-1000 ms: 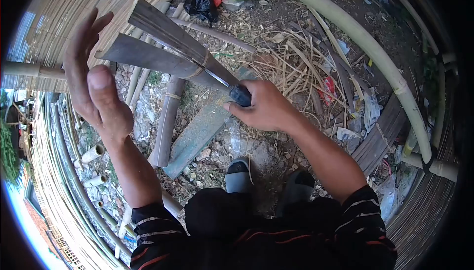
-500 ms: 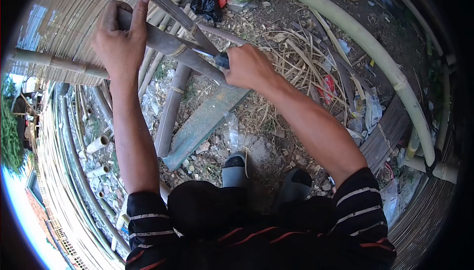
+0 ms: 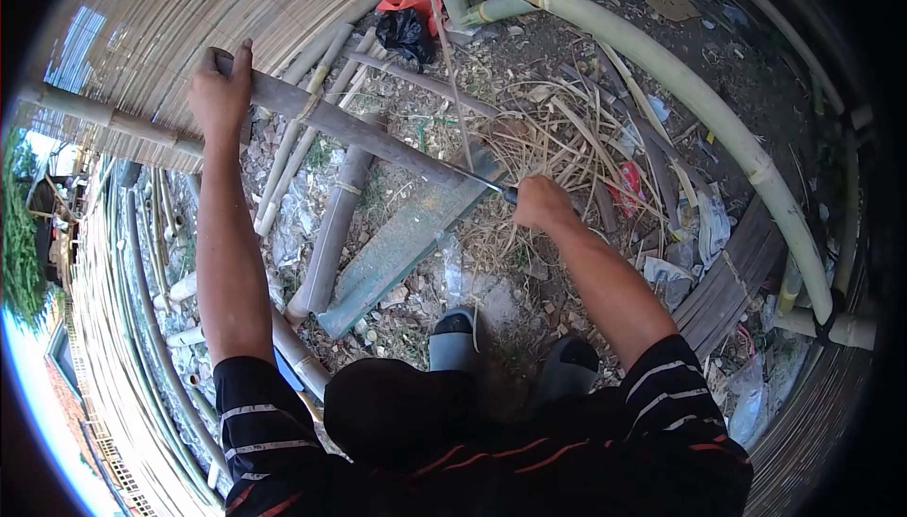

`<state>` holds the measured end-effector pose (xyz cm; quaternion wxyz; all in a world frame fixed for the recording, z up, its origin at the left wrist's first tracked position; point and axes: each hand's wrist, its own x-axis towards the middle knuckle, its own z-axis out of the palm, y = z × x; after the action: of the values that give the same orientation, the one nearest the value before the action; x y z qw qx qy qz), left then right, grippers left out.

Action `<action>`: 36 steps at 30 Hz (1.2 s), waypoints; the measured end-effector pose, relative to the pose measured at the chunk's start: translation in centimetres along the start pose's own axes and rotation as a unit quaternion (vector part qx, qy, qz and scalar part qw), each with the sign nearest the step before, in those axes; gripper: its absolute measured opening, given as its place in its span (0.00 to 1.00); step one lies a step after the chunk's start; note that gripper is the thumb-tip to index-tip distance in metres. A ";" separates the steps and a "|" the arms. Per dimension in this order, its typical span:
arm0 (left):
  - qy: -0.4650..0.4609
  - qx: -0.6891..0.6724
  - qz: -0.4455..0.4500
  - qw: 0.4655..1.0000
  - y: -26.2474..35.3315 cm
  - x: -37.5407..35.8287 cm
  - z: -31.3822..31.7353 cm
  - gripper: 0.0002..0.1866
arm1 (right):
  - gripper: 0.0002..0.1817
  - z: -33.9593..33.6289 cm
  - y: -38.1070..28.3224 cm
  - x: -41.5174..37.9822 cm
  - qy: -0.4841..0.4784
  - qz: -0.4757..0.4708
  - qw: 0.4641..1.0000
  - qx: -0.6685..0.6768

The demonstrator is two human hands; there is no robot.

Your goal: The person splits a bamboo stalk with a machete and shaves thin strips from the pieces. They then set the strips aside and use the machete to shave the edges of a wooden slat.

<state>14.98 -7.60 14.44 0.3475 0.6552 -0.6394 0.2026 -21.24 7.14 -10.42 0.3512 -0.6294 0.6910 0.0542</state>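
Observation:
My left hand (image 3: 219,92) is wrapped round the upper left end of a long grey-brown bamboo piece (image 3: 354,129), which slants down to the right. In my right hand (image 3: 543,203) is the dark handle of a long-bladed knife (image 3: 487,181); its blade meets the lower right end of the bamboo piece. A thin strip (image 3: 448,54) stands up from that same end, apart from the piece along its length. Below lies a worn greenish board (image 3: 402,238), with a grey bamboo length (image 3: 335,224) beside it on the left.
Pale shavings (image 3: 567,129) are heaped on the ground to the right. A large green bamboo pole (image 3: 661,59) curves across the right side. Black and red plastic bags (image 3: 406,30) lie at the top. A slatted bamboo screen (image 3: 189,7) covers the upper left.
My right hand and the knife have moved down and to the right, to the end of the bamboo piece. The split-off strip has swung upright. My left hand has shifted slightly left and down.

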 end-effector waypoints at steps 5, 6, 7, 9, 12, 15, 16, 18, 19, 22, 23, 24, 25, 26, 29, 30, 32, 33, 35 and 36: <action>-0.100 -0.059 0.025 0.993 2.1 -2.5 -5.1 0.25 | 0.16 -0.5 3.0 -1.5 0.004 0.034 0.999 0.036; -0.140 -0.100 0.053 0.984 2.8 -2.8 -6.2 0.23 | 0.17 -1.0 3.9 -1.9 -0.003 0.061 0.997 0.039; -0.181 -0.127 0.050 0.974 3.3 -3.0 -7.1 0.25 | 0.16 -1.7 4.5 -2.9 0.005 0.079 0.994 0.070; -0.143 -0.184 0.077 0.969 5.0 -4.4 -8.5 0.28 | 0.16 -2.6 5.0 -5.0 0.029 0.089 0.993 0.073; -0.065 -0.321 0.057 0.943 7.2 -7.2 -8.0 0.40 | 0.17 -3.7 5.3 -7.7 0.044 0.116 0.987 0.107; -0.122 -0.557 -0.097 0.816 7.9 -11.3 -4.0 0.33 | 0.21 -4.7 4.3 -11.6 0.149 -0.003 0.977 0.155; -0.194 -0.544 -0.089 0.811 7.8 -12.6 -2.3 0.28 | 0.23 -5.4 3.4 -12.7 0.175 -0.045 0.966 0.182; -0.258 -0.563 -0.105 0.778 8.7 -15.3 0.5 0.15 | 0.25 -7.3 1.1 -15.4 0.204 -0.091 0.954 0.200; -0.287 -0.520 -0.167 0.787 9.8 -15.7 -0.3 0.10 | 0.25 -8.5 -0.7 -16.8 0.230 -0.149 0.929 0.248; -0.172 -0.515 -0.014 0.840 10.8 -17.6 -0.2 0.10 | 0.25 -11.8 -5.4 -21.4 0.215 -0.218 0.871 0.384; -0.148 -0.509 0.006 0.848 11.1 -17.9 -0.7 0.10 | 0.25 -12.4 -6.7 -22.7 0.169 -0.226 0.834 0.475; -0.148 -0.511 0.005 0.847 11.1 -18.3 -1.1 0.10 | 0.25 -12.7 -7.9 -23.7 0.169 -0.225 0.835 0.473; -0.152 -0.494 0.018 0.856 10.9 -18.7 -1.5 0.10 | 0.25 -12.9 -9.1 -24.5 0.165 -0.241 0.822 0.489; -0.156 -0.477 0.030 0.865 10.7 -19.0 -1.9 0.10 | 0.25 -12.8 -10.0 -24.9 0.161 -0.258 0.808 0.504; -0.185 -0.457 0.001 0.870 10.9 -20.0 -3.1 0.09 | 0.25 -12.1 -11.6 -24.9 0.191 -0.265 0.831 0.449; -0.184 -0.456 0.000 0.871 11.0 -20.1 -3.4 0.09 | 0.25 -11.9 -12.0 -24.9 0.198 -0.268 0.836 0.435; -0.187 -0.480 -0.003 0.857 11.2 -20.2 -3.9 0.09 | 0.24 -11.7 -12.3 -24.9 0.197 -0.266 0.840 0.430; -0.203 -0.475 -0.010 0.856 10.9 -20.3 -3.8 0.08 | 0.23 -11.6 -12.3 -24.9 0.198 -0.267 0.840 0.429; -0.212 -0.467 -0.011 0.858 10.7 -20.4 -4.2 0.08 | 0.23 -11.5 -12.3 -25.0 0.198 -0.265 0.841 0.428; -0.219 -0.458 -0.010 0.862 10.6 -20.4 -4.3 0.08 | 0.23 -11.6 -12.3 -25.0 0.200 -0.269 0.840 0.426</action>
<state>3.29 10.32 4.95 0.4613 0.4566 -0.7130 -0.2651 -15.82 19.49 16.59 0.4400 -0.5759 0.5046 -0.4692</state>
